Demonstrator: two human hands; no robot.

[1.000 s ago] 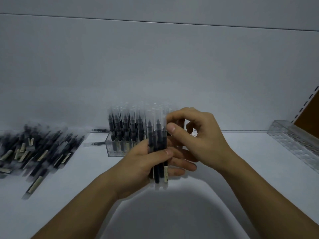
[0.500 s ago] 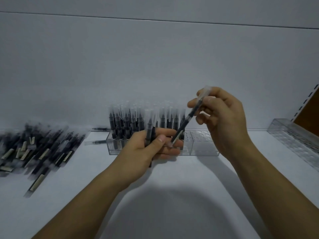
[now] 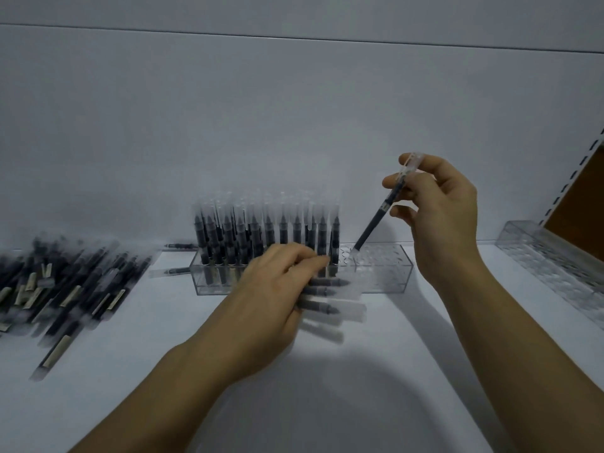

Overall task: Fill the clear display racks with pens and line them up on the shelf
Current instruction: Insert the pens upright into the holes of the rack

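A clear display rack (image 3: 376, 273) stands on the white shelf, its left two thirds packed with upright dark pens (image 3: 268, 227) in clear caps; holes at its right end are bare. My right hand (image 3: 434, 204) pinches a single pen (image 3: 382, 210), tilted, its lower tip just above a bare hole beside the last filled row. My left hand (image 3: 277, 295) grips a small bundle of pens (image 3: 330, 297) lying sideways in front of the rack, caps pointing right.
A loose heap of pens (image 3: 62, 289) lies at the far left of the shelf (image 3: 327, 403). Two stray pens (image 3: 170, 272) lie left of the rack. A second clear rack (image 3: 555, 273), with no pens in it, runs along the right side below a slotted upright.
My right hand pulled one pen out of the bundle and carried it right and down to the rack's bare holes. My left hand lowered and turned its bundle sideways.
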